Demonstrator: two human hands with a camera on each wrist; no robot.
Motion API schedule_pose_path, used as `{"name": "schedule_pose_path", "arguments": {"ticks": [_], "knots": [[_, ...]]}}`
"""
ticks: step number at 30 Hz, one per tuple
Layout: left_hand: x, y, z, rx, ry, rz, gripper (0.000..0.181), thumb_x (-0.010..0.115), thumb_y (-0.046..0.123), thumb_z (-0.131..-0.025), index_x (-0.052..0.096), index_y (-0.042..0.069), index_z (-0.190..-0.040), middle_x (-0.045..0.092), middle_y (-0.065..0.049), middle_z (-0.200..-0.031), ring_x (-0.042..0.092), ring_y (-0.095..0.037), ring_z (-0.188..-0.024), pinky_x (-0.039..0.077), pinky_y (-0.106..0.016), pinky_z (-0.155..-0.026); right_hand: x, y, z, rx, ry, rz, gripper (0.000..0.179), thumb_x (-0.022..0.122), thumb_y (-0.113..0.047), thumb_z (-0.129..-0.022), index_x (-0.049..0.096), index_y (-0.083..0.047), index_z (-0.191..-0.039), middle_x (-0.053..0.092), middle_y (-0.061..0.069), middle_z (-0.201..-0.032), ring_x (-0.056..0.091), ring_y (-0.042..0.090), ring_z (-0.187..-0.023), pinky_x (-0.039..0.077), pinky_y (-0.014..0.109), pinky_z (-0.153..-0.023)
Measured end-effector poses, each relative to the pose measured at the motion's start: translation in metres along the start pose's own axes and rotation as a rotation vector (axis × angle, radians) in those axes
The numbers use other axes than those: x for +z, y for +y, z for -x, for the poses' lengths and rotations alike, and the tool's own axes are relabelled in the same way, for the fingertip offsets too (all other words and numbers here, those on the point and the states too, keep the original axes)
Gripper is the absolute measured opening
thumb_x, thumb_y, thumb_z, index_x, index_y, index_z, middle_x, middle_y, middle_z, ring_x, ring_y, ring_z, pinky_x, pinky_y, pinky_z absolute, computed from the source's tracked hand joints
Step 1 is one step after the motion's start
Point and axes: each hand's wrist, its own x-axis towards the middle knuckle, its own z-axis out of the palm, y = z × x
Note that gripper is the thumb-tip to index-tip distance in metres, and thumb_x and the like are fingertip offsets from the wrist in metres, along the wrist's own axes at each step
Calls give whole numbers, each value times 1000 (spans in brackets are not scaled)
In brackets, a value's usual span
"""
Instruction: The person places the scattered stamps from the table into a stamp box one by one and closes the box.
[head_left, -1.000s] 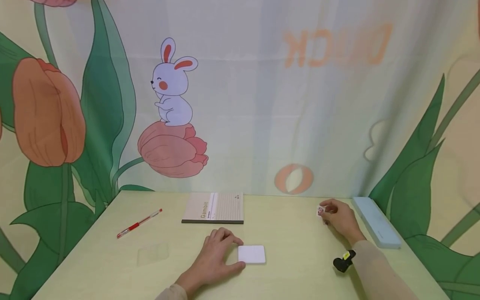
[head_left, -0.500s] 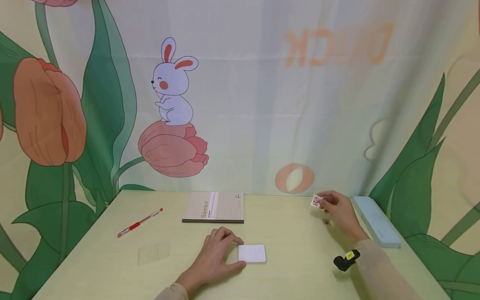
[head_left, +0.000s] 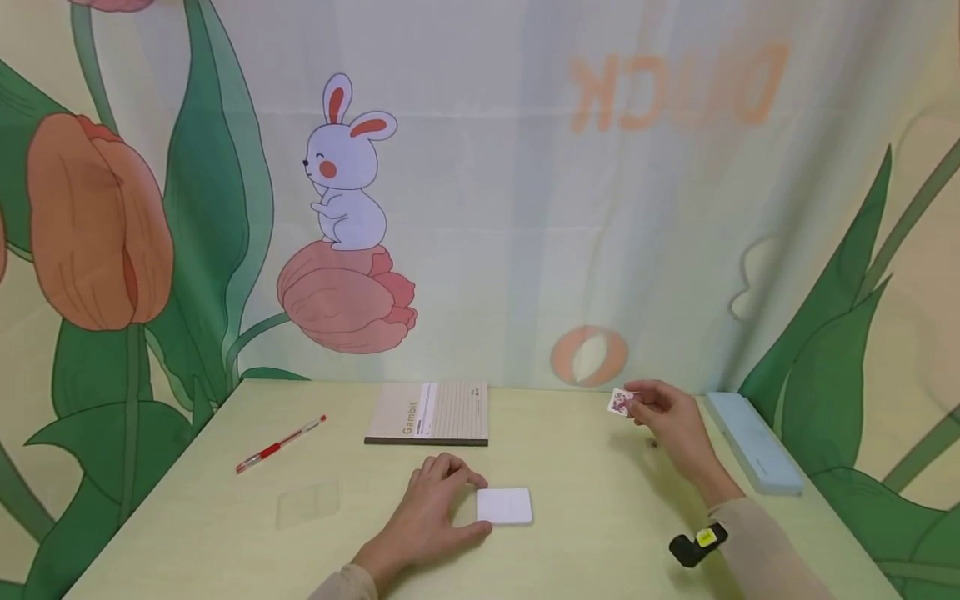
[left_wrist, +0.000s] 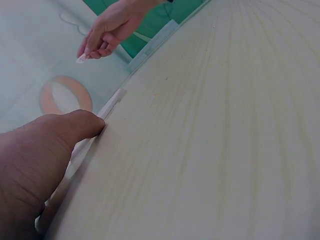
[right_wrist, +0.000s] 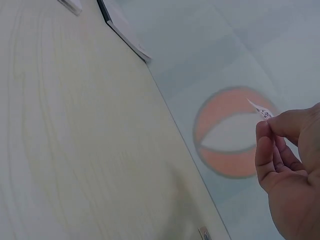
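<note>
My left hand (head_left: 431, 508) rests on the table and holds the left end of a flat white rectangular box (head_left: 505, 507), thumb at the near edge and forefinger at the far one. In the left wrist view, the thumb meets the edge of the box (left_wrist: 111, 104). Over the far right of the table, my right hand (head_left: 673, 421) pinches a small printed sticker (head_left: 620, 402) between thumb and forefinger. This sticker (right_wrist: 262, 111) is thin and slightly bent in the right wrist view. A tiny brownish piece (head_left: 652, 443) lies on the table below that hand.
A notebook (head_left: 426, 414) lies at the back of the table. To the left are a red pen (head_left: 281, 444) and a clear, thin rectangular piece (head_left: 307, 505). A light-blue case (head_left: 753, 443) lies along the right edge. A printed curtain (head_left: 495, 250) hangs behind the table.
My right hand has lifted the sticker up and leftward from near the table, and its printed face shows more fully. The left hand and white box have stayed in place.
</note>
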Motion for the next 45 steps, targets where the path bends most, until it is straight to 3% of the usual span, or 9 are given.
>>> {"name": "schedule_pose_path", "arguments": {"ticks": [4, 9, 16, 26, 34, 45], "knots": [[1, 0, 2, -3, -7, -2, 49, 88, 53, -87, 76, 28, -127, 56, 7, -128, 47, -17, -120, 40, -41, -100, 8, -8, 9, 23, -13, -26, 29, 74, -8, -107, 73, 2, -135, 71, 14, -108, 71, 16, -90, 57, 23, -72], [1, 1, 5, -3, -9, 1, 50, 88, 54, -87, 76, 27, -127, 57, 6, -128, 48, -17, -120, 40, -41, -99, 17, -16, 18, 17, -44, -52, 31, 75, -11, -108, 73, 2, -135, 72, 21, -115, 71, 13, -92, 61, 26, -83], [1, 0, 3, 3, -6, -6, 50, 87, 54, -88, 76, 27, -128, 56, 7, -128, 47, -17, -120, 40, -41, -99, 27, -23, 23, 28, -59, -76, 31, 75, -11, -107, 74, 2, -135, 72, 21, -117, 73, 27, -98, 60, 25, -85], [1, 0, 0, 14, 9, 11, 49, 88, 51, -87, 76, 27, -128, 56, 6, -128, 47, -17, -121, 40, -41, -99, 49, -29, 37, 49, -113, -158, 29, 77, -7, -105, 74, 4, -131, 71, 19, -110, 71, 28, -95, 61, 28, -84], [0, 2, -2, 21, 8, 16, 49, 88, 50, -87, 77, 25, -127, 57, 4, -126, 47, -18, -120, 39, -42, -98, 76, -29, 54, 60, -204, -194, 28, 79, -7, -103, 76, 1, -129, 72, 21, -112, 71, 31, -93, 61, 27, -82], [-1, 0, -1, -4, -11, 8, 51, 88, 55, -87, 76, 27, -128, 58, 4, -130, 48, -19, -124, 41, -45, -103, 117, -36, 74, 72, -334, -188, 23, 78, -4, -103, 77, 0, -126, 73, 16, -106, 72, 20, -88, 60, 28, -78]]}}
